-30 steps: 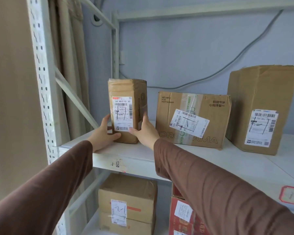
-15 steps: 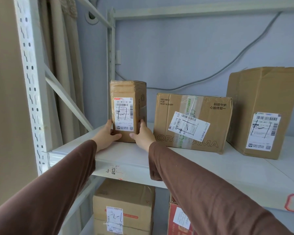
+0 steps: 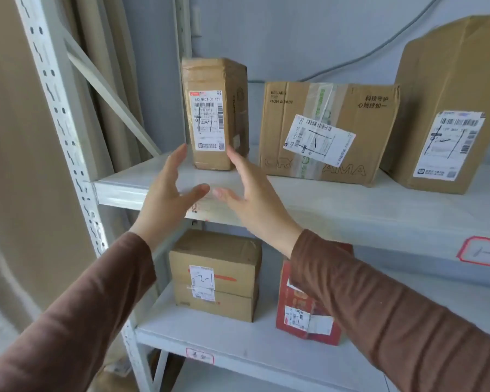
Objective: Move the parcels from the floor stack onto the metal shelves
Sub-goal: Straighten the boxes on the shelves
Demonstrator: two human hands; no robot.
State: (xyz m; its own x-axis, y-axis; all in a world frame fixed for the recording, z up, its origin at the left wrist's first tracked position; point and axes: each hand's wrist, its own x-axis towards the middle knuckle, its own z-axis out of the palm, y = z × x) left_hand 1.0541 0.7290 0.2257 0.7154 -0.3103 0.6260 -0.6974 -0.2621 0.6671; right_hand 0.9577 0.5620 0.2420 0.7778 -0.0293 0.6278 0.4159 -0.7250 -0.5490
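2 hands, the left hand (image 3: 167, 193) and right hand (image 3: 252, 199), hang spread wide and hold nothing. Just beyond their fingertips the tall parcel (image 3: 214, 114) stands upright on the upper shelf (image 3: 337, 199), centred between them, neither hand clearly nearer.

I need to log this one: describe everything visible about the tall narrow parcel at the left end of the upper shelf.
The tall narrow parcel is a brown cardboard box wrapped in clear tape, creased near the top. It stands upright on the upper shelf, near the left end, turned slightly. A white shipping label with barcodes and pen marks covers its front. Neither the left hand nor the right hand grips it; both are open just before it.
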